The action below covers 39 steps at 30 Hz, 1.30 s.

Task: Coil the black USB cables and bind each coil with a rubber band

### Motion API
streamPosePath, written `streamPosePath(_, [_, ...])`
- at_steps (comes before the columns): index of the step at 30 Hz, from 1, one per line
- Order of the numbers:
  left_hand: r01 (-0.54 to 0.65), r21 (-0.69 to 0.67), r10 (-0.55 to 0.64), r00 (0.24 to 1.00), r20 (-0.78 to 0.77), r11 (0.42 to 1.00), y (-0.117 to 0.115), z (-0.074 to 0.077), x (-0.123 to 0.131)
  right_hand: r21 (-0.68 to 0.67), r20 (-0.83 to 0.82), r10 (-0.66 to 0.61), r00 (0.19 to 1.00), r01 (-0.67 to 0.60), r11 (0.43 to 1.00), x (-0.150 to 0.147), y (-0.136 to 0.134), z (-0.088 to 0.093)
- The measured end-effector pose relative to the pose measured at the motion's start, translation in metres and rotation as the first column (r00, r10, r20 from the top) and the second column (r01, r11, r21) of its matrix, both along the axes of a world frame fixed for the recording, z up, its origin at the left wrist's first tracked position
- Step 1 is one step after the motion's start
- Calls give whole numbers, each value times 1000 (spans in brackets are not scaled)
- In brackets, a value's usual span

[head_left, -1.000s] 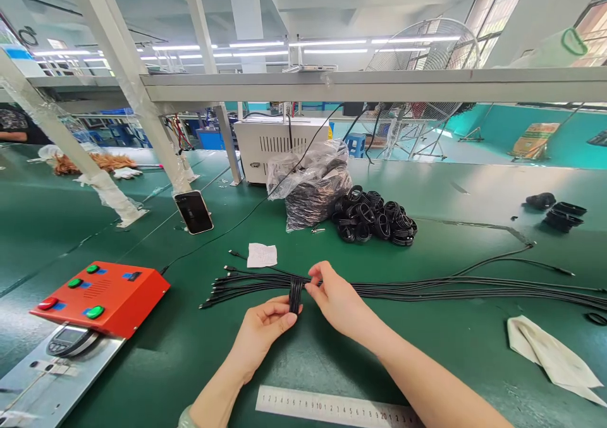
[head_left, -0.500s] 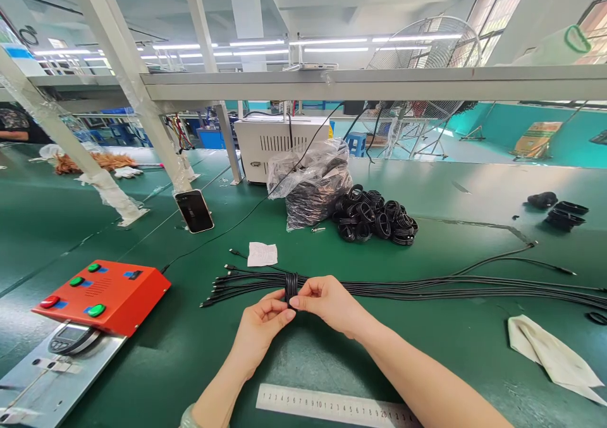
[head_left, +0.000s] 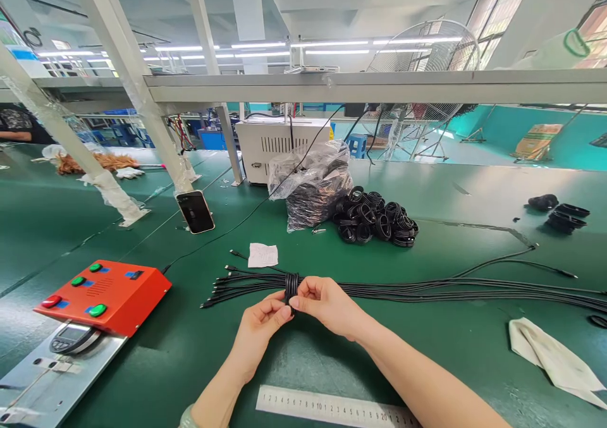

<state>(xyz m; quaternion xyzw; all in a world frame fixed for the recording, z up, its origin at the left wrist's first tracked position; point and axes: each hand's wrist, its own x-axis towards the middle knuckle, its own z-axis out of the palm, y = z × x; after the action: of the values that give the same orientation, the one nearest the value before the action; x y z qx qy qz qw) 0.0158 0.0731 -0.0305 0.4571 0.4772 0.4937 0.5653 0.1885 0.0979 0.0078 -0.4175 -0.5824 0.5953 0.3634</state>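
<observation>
A bundle of thin black cables (head_left: 408,291) lies across the green bench, with small plugs fanning out at its left end. A narrow black wrap (head_left: 291,287) circles the bundle, though I cannot tell whether it is a tie or a cable. My left hand (head_left: 260,330) pinches the wrap from the lower left. My right hand (head_left: 327,306) presses against it from the right, and the fingertips of both hands nearly meet there.
A red control box (head_left: 102,298) with buttons stands to the left. A steel ruler (head_left: 336,408) lies near me, and a white cloth (head_left: 552,361) lies to the right. Coiled black cables (head_left: 374,219), a plastic bag (head_left: 315,188) and a phone (head_left: 195,212) sit beyond.
The black wrap now sits tighter around the bundle instead of hanging below it. My right hand has moved down and left to meet my left hand.
</observation>
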Motion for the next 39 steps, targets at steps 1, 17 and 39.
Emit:
streamPosePath(1, [-6, 3, 6, 1000, 4, 1000, 0, -1, 0, 9, 6, -2, 1000, 2, 1000, 0, 0, 1])
streamPosePath(17, [65, 28, -64, 997, -41, 997, -6, 4, 5, -85, -12, -11, 1000, 10, 996, -2, -2, 8])
streamPosePath(39, [204, -170, -181, 974, 139, 964, -5, 6, 0, 396, 574, -171, 801, -89, 914, 5, 4, 3])
